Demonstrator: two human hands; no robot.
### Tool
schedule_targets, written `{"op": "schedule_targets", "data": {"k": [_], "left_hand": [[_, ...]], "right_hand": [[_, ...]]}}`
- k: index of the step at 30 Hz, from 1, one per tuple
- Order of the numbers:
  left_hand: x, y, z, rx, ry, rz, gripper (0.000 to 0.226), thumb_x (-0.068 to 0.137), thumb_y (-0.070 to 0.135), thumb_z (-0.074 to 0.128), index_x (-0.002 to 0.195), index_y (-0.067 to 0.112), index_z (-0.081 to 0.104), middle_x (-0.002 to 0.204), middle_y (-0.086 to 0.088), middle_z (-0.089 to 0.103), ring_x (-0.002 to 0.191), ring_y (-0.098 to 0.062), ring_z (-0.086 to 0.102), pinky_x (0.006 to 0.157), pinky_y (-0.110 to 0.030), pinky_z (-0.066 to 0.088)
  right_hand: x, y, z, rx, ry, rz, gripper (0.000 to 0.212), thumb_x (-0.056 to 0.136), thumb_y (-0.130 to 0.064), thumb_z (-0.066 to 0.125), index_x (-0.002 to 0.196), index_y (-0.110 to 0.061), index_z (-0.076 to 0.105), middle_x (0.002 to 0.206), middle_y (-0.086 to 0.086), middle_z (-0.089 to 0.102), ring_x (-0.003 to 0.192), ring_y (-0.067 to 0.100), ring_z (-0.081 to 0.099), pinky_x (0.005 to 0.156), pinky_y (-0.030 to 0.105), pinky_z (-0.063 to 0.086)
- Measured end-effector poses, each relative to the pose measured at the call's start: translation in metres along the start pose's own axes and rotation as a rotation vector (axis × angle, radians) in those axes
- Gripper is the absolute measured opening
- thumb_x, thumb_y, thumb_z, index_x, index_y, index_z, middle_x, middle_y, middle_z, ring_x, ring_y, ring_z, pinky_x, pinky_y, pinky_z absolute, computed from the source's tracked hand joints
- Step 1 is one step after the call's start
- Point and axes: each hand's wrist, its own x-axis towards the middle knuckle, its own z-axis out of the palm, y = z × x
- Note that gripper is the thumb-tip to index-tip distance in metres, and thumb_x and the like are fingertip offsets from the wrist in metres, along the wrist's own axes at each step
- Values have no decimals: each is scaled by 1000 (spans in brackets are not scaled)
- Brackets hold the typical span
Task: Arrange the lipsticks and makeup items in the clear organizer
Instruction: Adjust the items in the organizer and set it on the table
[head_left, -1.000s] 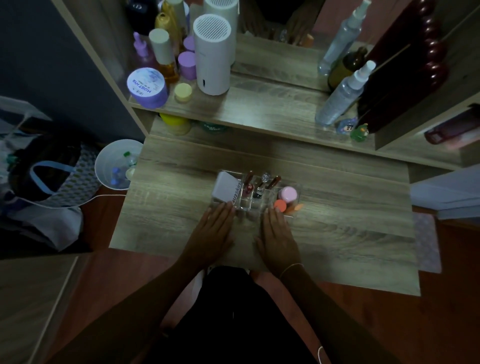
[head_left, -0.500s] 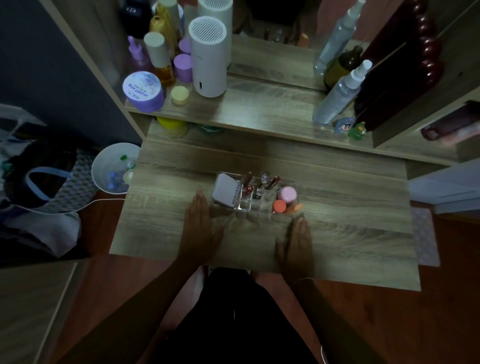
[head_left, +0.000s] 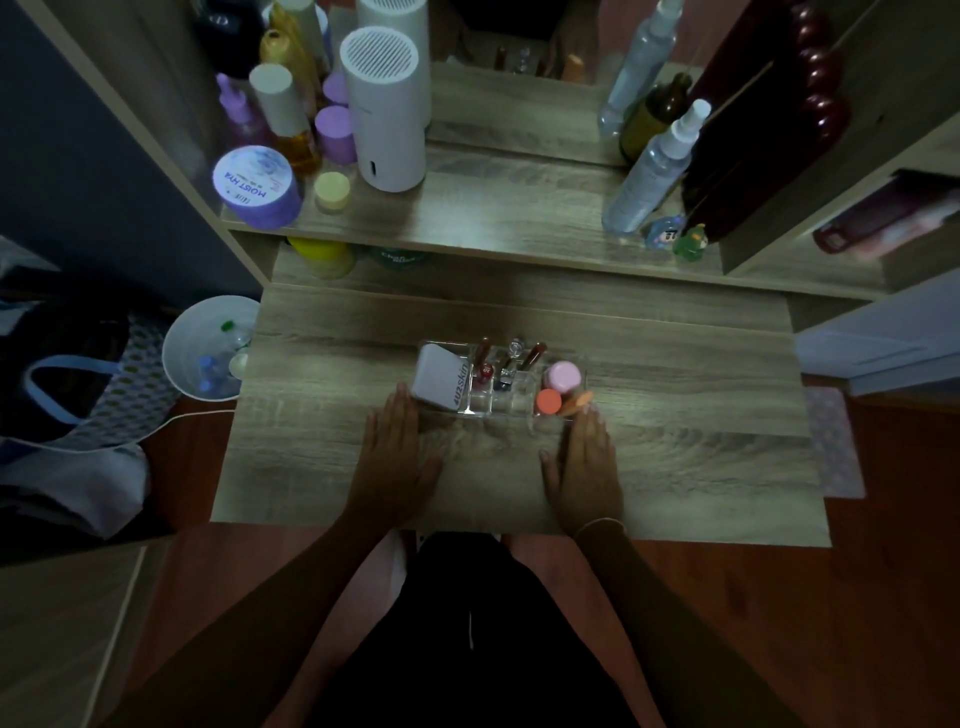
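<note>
The clear organizer stands in the middle of the wooden desk. Its left compartment holds a white compact with printed lettering. Several dark red lipsticks lean in the middle cells. At its right end sit a pink-capped jar, an orange cap and an orange tube. My left hand lies flat on the desk just front-left of the organizer, fingers together, holding nothing. My right hand lies flat front-right of it, fingertips near the organizer's corner.
A raised shelf behind carries a white cylinder device, a purple jar, bottles and two spray bottles. A white bin stands at the desk's left side, with bags beyond it. A mirror is at the back.
Both hands slid apart from the middle of the desk front, then moved forward a little. They now flank the organizer's front corners. The organizer's contents have not moved.
</note>
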Motion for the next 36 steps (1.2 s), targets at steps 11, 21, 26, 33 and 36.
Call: {"op": "schedule_targets", "data": {"k": [11,21,26,33,36], "left_hand": [[3,4,-10,15,-39,71,81,93,54,7,139,-11,25,146,-34,29,136,-43,28,110,-57,18],[18,27,-9,-38,-114,139,76,89,45,29,140,-11,24,147,-33,27,138,-42,25,113,-51,16],[26,51,-5,-70,-118,147,85,90,58,19,140,-11,23,147,-32,26,139,-41,23,114,-52,20],[40,84,8,-79,-117,102,83,87,54,27,143,-6,17,150,-28,23,142,-35,18,116,-51,17],[45,97,13,-82,-123,114,80,88,51,30,143,-6,18,150,-28,25,141,-36,20,115,-52,19]], "right_hand": [[-3,9,-1,-92,-7,47,71,96,-42,39,147,-4,9,156,17,16,145,31,10,118,47,14],[3,36,-12,-60,24,112,68,97,-44,35,148,-6,10,157,16,16,145,30,9,119,46,13],[8,60,-23,-49,14,115,67,97,-43,36,148,-7,11,157,15,18,145,30,10,118,48,14],[18,101,-33,-63,-17,90,68,96,-45,34,148,-8,10,157,15,17,145,32,11,117,50,16],[21,117,-38,-48,-4,89,68,96,-45,35,147,-8,11,156,15,19,144,32,13,117,51,18]]}}
